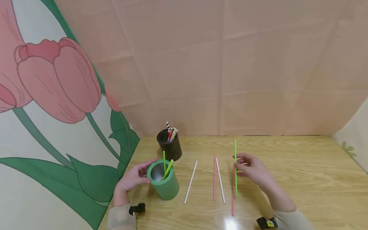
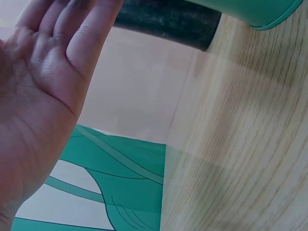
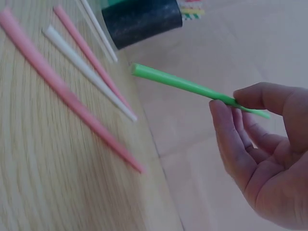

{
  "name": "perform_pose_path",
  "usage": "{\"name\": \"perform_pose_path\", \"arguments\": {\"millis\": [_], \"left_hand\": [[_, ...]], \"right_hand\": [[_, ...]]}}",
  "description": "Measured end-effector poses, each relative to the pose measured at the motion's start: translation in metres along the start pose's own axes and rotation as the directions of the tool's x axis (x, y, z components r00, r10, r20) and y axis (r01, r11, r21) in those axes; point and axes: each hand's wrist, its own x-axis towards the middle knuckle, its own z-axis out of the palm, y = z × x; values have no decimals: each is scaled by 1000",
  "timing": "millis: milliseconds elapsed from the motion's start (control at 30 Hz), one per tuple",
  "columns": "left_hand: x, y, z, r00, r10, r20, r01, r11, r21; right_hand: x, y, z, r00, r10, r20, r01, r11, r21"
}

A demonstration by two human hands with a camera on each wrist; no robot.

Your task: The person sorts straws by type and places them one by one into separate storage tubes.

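Note:
My right hand (image 1: 253, 167) pinches a bright green straw (image 1: 235, 147) between thumb and fingers. In the right wrist view, the green straw (image 3: 178, 83) is held above the table. At the left, my left hand (image 1: 135, 175) holds the side of a green cup (image 1: 169, 188), thumb in front and fingers behind near the rim. Two green straws (image 1: 164, 158) stand inside that cup. Between the hands lie a white straw (image 1: 191, 182), a pink straw (image 1: 214, 182), another white straw (image 1: 220, 182) and a second pink straw (image 1: 233, 204) beneath the held one.
Behind the green cup stands a black cup (image 1: 172, 150) with several patterned straws (image 1: 171, 134). The wooden table (image 1: 310, 179) meets a pinkish cloth backdrop (image 1: 258, 80) at the back. A tulip-printed wall panel (image 1: 86, 153) borders the left side.

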Motion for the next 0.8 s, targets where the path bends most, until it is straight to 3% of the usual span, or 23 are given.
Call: {"name": "perform_pose_path", "arguments": {"millis": [467,800], "left_hand": [[1,-3,-2,1000,-14,-9,14,1000,7],[0,-3,-1,1000,-4,-6,4,1000,-11]], "right_hand": [[3,-33,51,997,-75,9,73,992,104],[5,-61,94,983,-139,-118,166,951,263]]}}
